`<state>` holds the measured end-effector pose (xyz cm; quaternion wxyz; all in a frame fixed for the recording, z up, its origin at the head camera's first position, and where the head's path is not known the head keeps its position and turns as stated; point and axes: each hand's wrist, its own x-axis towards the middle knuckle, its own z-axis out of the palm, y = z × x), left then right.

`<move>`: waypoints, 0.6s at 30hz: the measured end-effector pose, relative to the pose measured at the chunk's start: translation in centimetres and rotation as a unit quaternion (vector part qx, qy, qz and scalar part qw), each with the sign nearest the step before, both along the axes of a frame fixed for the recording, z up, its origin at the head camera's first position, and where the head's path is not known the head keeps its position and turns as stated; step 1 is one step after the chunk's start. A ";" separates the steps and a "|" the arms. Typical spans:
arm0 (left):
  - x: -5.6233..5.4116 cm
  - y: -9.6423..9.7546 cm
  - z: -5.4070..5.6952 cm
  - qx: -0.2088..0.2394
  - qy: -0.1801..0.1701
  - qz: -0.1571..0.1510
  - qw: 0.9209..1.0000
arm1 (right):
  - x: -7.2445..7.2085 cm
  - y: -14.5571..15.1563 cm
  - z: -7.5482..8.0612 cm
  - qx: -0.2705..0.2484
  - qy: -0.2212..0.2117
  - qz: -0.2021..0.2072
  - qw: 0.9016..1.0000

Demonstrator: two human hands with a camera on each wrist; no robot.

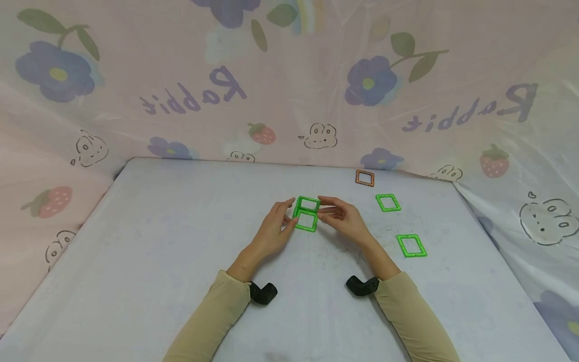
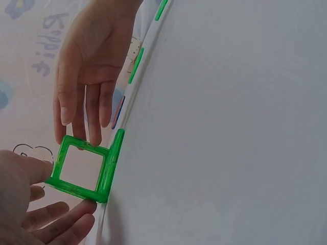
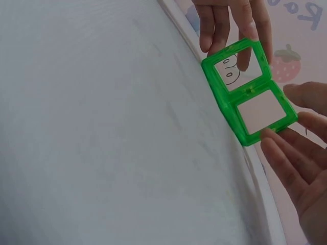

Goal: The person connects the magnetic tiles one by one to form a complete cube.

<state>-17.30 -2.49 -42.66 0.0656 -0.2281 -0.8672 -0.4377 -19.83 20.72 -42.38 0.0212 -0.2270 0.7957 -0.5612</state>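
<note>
Admittedly, we cannot make out every side of the joined green frames (image 1: pixel 309 210): two squares show plainly, while a third green part on the left appears only as a narrow slanting strip. Some fingertips slip behind the rims, yet we see the left hand (image 1: pixel 273 227) and the right hand (image 1: pixel 346 219) pinching opposite edges with thumb and fingers, over the far middle of the table (image 1: pixel 158 251); we cannot tell whether the piece touches it. Both tan sleeves (image 1: pixel 210 311) are cut off at the near side.

We find glossy, see-through plastic with rounded corners and hollow centres. To the right lie a nearer green frame (image 1: pixel 415 255), a farther green frame (image 1: pixel 391 209) and, beyond them, an orange frame (image 1: pixel 365 184).

Grey smudges mark the smooth, pale tabletop. Behind it, we see wrinkled pink fabric (image 1: pixel 289 90) printed with purple flowers (image 1: pixel 368 83), strawberries (image 1: pixel 494 162) and mirrored "Rabbit" lettering (image 1: pixel 194 99).
</note>
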 end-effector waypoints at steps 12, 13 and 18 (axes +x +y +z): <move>0.1 0.2 0.2 0.017 -0.020 -0.013 1.000 | 1.5 -1.0 2.9 0.045 -0.022 -0.005 0.999; 0.1 0.2 0.2 0.019 -0.020 -0.014 1.000 | 1.5 -1.1 3.1 0.046 -0.023 -0.004 0.999; 0.1 0.2 0.3 0.030 -0.030 -0.015 0.999 | 1.6 -1.3 3.2 0.050 -0.021 0.003 0.999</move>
